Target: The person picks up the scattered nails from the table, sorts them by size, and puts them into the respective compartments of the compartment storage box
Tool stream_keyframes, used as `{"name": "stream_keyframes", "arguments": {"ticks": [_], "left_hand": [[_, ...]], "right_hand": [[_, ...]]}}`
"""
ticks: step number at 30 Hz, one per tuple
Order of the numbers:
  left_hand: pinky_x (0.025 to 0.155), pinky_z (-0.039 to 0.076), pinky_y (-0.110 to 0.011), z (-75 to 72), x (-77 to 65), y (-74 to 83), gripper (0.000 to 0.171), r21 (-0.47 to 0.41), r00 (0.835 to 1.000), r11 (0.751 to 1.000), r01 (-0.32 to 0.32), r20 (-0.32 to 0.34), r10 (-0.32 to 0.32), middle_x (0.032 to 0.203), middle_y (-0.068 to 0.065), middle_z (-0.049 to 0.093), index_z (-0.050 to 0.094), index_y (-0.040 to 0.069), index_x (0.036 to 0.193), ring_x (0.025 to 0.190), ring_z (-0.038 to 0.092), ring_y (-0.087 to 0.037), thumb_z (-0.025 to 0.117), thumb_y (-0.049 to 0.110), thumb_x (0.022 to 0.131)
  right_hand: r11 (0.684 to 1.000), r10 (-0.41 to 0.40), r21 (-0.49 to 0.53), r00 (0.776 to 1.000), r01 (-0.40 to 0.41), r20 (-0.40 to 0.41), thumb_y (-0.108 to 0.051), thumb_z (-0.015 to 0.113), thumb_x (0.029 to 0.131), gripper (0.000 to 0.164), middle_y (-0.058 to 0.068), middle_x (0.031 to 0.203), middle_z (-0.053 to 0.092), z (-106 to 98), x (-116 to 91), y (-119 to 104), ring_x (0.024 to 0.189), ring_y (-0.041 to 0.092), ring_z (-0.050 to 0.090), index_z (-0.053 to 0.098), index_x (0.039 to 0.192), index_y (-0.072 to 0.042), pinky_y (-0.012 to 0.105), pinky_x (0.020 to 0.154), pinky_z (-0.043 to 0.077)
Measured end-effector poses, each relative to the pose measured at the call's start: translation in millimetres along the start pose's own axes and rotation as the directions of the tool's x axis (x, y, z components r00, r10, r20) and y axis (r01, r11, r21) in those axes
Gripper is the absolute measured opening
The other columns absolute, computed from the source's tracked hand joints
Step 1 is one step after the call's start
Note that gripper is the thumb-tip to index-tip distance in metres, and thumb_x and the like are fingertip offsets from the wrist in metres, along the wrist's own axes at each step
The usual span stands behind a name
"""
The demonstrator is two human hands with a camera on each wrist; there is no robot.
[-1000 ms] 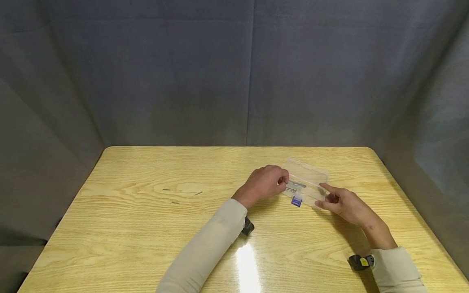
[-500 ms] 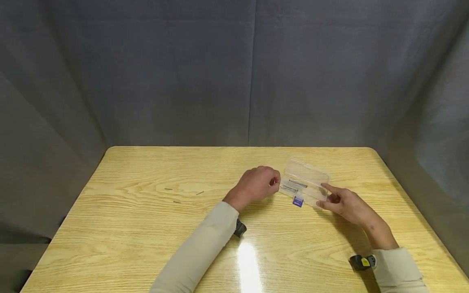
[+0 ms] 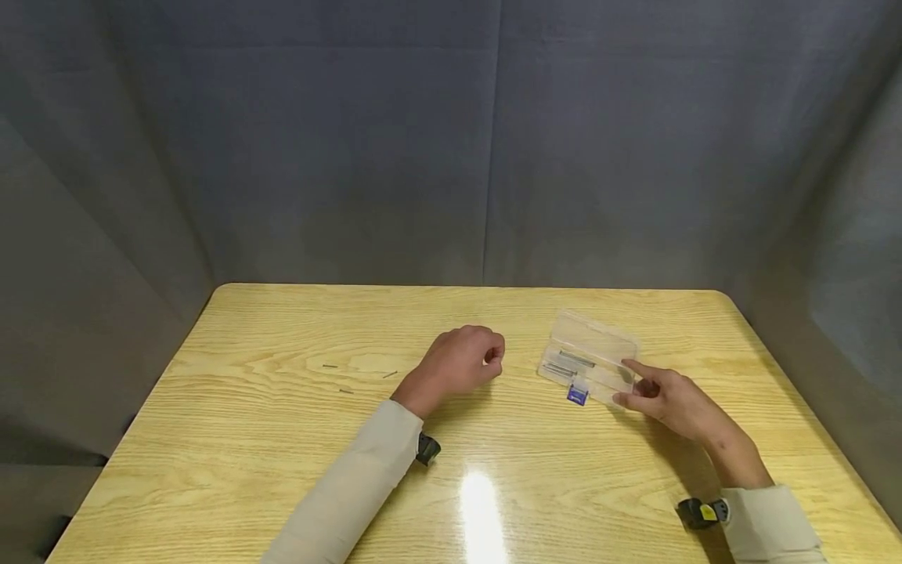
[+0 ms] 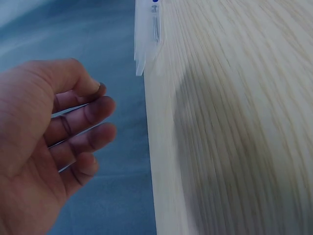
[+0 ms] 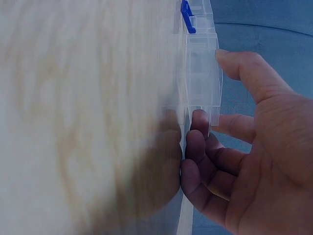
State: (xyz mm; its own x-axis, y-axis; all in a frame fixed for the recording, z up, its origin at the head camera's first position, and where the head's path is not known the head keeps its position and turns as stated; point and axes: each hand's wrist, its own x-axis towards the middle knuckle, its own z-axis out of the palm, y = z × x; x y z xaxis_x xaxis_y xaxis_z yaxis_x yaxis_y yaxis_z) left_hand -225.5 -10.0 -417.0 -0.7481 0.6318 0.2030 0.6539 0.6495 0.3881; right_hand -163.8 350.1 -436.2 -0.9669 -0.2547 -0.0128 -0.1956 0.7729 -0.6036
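Observation:
My left hand (image 3: 454, 362) is in the air over the middle of the table, left of a clear plastic box (image 3: 607, 392). Its thumb and index fingertips meet in the left wrist view, the other fingers loosely bent, and nothing shows between them. The box lies with its lid (image 3: 595, 334) raised at the back and a blue latch (image 3: 577, 395) folded down in front. Several thin metal rods (image 3: 578, 359) lie in its left part. My right hand (image 3: 669, 401) holds the box by its right end, with the thumb (image 5: 234, 61) on the front rim and fingers behind and under.
Three short, dark, thin rods (image 3: 346, 391) lie loose on the left part of the wooden table (image 3: 232, 439). Grey cloth (image 3: 338, 157) hangs behind the table and along both sides.
My left hand has moved left, away from the box, with its fingers now clear of the compartment. The right hand has stayed on the right end of the box.

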Motion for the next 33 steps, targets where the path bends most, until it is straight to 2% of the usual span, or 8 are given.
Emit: {"name": "stream_keyframes", "arguments": {"ticks": [5, 10, 18, 26, 33], "left_hand": [[0.058, 0.031, -0.028, -4.5, -14.2, -7.3, 0.02, -0.004, 1.0, 1.0, -0.015, -0.024, 0.015, 0.076, 0.008, 0.05, 0.055, 0.021, 0.078, 0.066, 0.041, -0.01, 0.056, 0.006, 0.091], [0.058, 0.03, -0.028, -11.9, -29.0, -14.2, 0.021, 0.011, 0.999, 1.0, -0.009, -0.041, 0.009, 0.075, 0.007, 0.047, 0.052, 0.02, 0.076, 0.067, 0.039, -0.009, 0.056, 0.004, 0.09], [0.059, 0.035, -0.03, -24.2, -56.2, -31.4, 0.022, 0.019, 0.997, 0.998, 0.059, -0.056, -0.058, 0.079, 0.01, 0.051, 0.054, 0.021, 0.078, 0.068, 0.043, -0.011, 0.059, 0.005, 0.092], [0.064, 0.045, -0.033, -33.3, -78.6, -46.8, 0.017, 0.016, 0.99, 0.992, 0.124, -0.077, -0.122, 0.088, 0.011, 0.06, 0.07, 0.017, 0.094, 0.075, 0.052, -0.012, 0.06, 0.003, 0.09], [0.062, 0.045, -0.034, -41.2, -96.9, -61.4, 0.009, 0.049, 0.98, 0.985, 0.163, -0.119, -0.156, 0.086, 0.011, 0.06, 0.07, 0.018, 0.094, 0.071, 0.051, -0.012, 0.066, 0.01, 0.092]], "right_hand": [[1.0, 0.003, 0.0, 1.0, -0.003, -0.001, -0.031, 0.075, 0.097, 0.077, 0.004, 0.086, 0.055, 0.6, 1.0, -0.8, 0.075, 0.017, 0.049, 0.04, 0.151, 0.011, 0.03, 0.064, 0.04], [1.0, 0.002, -0.012, 1.0, -0.002, -0.001, -0.03, 0.075, 0.096, 0.076, 0.003, 0.085, 0.054, 0.0, 1.9, -1.8, 0.076, 0.018, 0.049, 0.041, 0.151, 0.011, 0.03, 0.065, 0.039], [1.0, 0.016, 0.004, 1.0, -0.016, 0.014, -0.032, 0.073, 0.097, 0.077, 0.004, 0.087, 0.055, 0.3, 0.7, -1.7, 0.075, 0.018, 0.049, 0.039, 0.152, 0.011, 0.03, 0.064, 0.04], [0.999, 0.015, 0.028, 1.0, -0.015, 0.015, -0.033, 0.073, 0.098, 0.078, 0.005, 0.086, 0.055, 0.4, 0.3, 0.3, 0.075, 0.018, 0.049, 0.038, 0.152, 0.01, 0.03, 0.065, 0.041], [1.0, 0.004, 0.024, 1.0, -0.005, 0.015, -0.03, 0.073, 0.097, 0.076, 0.005, 0.087, 0.057, 0.5, 0.5, 0.7, 0.074, 0.017, 0.05, 0.039, 0.152, 0.011, 0.029, 0.065, 0.043]]}}
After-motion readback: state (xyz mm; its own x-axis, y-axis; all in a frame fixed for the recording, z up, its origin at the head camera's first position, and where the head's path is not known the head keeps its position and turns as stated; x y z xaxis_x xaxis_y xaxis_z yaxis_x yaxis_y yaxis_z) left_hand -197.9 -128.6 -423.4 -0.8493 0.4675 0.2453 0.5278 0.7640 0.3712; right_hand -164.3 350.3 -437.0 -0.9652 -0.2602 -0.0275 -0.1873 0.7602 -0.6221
